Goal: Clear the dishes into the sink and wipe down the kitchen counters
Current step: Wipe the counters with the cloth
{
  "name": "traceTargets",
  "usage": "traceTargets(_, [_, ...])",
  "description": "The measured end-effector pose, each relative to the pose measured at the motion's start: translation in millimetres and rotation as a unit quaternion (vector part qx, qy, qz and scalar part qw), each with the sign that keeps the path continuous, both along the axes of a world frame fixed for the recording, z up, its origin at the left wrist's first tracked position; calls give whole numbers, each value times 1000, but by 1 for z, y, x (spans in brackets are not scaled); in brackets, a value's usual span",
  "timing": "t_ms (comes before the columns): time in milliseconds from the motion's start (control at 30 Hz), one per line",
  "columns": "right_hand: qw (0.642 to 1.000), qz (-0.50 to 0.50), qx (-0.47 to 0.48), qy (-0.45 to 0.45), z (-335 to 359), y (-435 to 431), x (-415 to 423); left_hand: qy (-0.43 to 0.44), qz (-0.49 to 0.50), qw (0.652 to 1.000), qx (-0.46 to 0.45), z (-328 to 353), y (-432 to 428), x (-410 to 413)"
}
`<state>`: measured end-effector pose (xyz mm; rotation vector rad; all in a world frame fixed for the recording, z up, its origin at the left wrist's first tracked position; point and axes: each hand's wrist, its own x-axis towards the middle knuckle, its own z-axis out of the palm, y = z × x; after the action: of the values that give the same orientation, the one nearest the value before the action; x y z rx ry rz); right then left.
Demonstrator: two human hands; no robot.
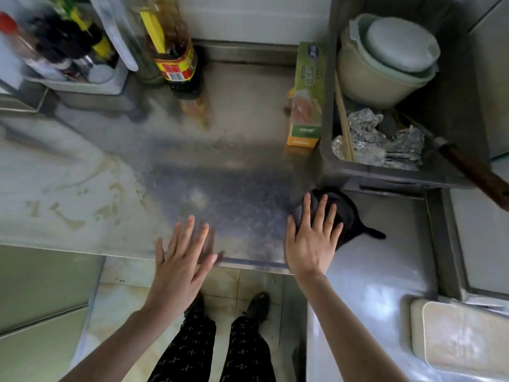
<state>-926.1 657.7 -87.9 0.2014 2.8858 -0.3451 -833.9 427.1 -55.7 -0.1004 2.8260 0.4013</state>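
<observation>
Cloth [348,216] pressed under R hand [311,249], fingers [321,210] straight, by worktop [234,161] front edge. L hand [179,260] held open, empty. Stains [66,216] seen leftward.

Right hand [309,244] presses flat on a dark cloth [344,216] — left hand [179,260] open over the steel counter [192,161].

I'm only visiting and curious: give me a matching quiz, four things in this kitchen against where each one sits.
Things:
1 dark cloth
2 green box
3 stacked bowls
4 red-labelled bottle

Places:
A inside the grey tub
B at the back of the counter, left
C under the right hand
D outside the tub, beside its left wall

Pairs: 1-C, 2-D, 3-A, 4-B
</observation>
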Motion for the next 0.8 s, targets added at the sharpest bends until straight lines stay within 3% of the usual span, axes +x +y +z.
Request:
traceTargets(167, [991, 135, 12, 14, 3, -31, 31, -18, 41, 999, -9, -3, -13, 8])
traceTargets(300, [950, 312, -8, -4, 10, -72, 59, -27, 66, 997, -27, -8, -17, 12])
traceTargets(400, [927, 374, 8, 7, 4, -69, 54, -37, 82, 995, -42, -8, -33, 9])
traceTargets(467, [941, 336, 30, 19, -2, -54, 43, -38, 93, 994, -44, -8, -51, 3])
traceTargets(567, [984, 174, 30, 13, -4, -40, 31, -42, 112, 991, -52, -10, -82, -4])
traceTargets(667, [999, 44, 9, -2, -2, -62, 35, -78, 113, 989, -59, -13, -106, -13])
traceTargets(733, [1000, 6, 3, 0, 0, -95, 45, -89, 94, 990, -56, -16, -115, -17])
traceTargets(800, [999, 41, 3, 5, 4, -138, 59, -78, 71, 994, -42, -18, -121, -17])
